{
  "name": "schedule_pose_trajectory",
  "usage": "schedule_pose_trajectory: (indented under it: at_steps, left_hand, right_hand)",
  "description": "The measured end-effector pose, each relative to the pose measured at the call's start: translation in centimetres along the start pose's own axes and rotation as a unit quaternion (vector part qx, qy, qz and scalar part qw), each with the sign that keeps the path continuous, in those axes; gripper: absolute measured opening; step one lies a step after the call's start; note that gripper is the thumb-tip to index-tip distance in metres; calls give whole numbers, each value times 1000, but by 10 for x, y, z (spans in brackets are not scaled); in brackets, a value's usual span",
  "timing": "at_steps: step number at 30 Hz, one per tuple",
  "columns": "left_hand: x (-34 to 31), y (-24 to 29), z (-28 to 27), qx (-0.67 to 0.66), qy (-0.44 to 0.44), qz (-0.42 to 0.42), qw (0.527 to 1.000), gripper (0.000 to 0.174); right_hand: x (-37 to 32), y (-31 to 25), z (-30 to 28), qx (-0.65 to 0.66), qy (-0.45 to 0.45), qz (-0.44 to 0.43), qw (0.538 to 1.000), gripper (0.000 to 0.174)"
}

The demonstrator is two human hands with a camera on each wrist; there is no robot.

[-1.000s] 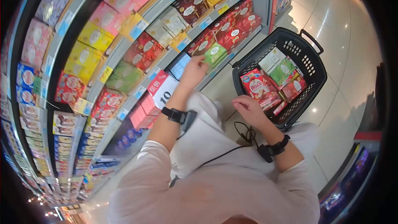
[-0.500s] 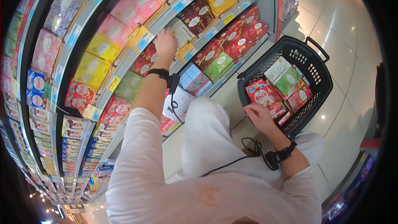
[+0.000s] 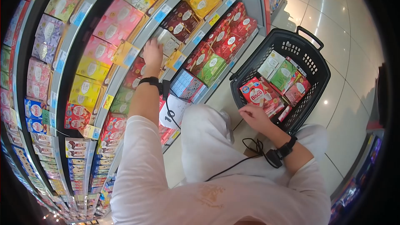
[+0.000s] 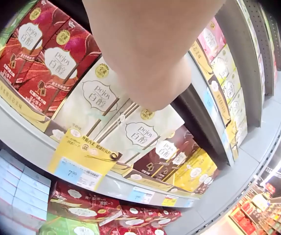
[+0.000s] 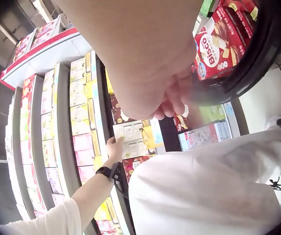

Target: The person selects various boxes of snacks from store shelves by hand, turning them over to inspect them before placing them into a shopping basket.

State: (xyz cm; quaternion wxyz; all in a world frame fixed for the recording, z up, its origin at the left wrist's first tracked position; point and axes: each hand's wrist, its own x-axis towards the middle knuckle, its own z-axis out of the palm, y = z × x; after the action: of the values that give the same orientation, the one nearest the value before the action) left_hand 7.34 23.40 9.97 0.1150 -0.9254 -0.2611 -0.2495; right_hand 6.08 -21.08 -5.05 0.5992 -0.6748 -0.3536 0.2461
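In the head view my left hand point(image 3: 153, 54) is at a row of white Pejoy boxes point(image 3: 168, 41) on a middle shelf. The left wrist view shows the hand over the top of the right-hand white box point(image 4: 139, 134), its fingers hidden. From the right wrist view, the left hand point(image 5: 114, 150) meets the edge of a white box point(image 5: 129, 133); I cannot tell whether it grips it. My right hand point(image 3: 254, 116) hovers at the near edge of a black shopping basket point(image 3: 321, 64), fingers loosely curled, holding nothing. A red Bisco box point(image 3: 255, 92) lies inside the basket beside it.
Dark red Pejoy boxes point(image 4: 57, 63) and brown ones point(image 4: 167, 149) flank the white boxes. A yellow price tag point(image 4: 79, 161) hangs from the shelf edge. The basket also holds a green box point(image 3: 283, 75). A looped black cable point(image 3: 254, 146) lies near my right wrist.
My left hand has moved from the lower shelf up to the white boxes, then shifted slightly with the view. The right hand has stayed beside the basket.
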Motion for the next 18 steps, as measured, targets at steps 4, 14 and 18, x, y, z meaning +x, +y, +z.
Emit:
schedule_pose_trajectory:
  at_steps: [4, 14, 18]
  left_hand:
    - [-7, 2, -1, -105, 45, 20, 993, 35]
    - [-88, 79, -115, -221, 109, 99, 964, 34]
    - [-136, 128, -170, -303, 44, 164, 938, 30]
  right_hand:
    - [0, -3, -1, -7, -20, 1, 1000, 15]
    - [-2, -24, -10, 17, -8, 0, 1000, 15]
    - [-5, -45, -13, 86, 34, -14, 996, 37]
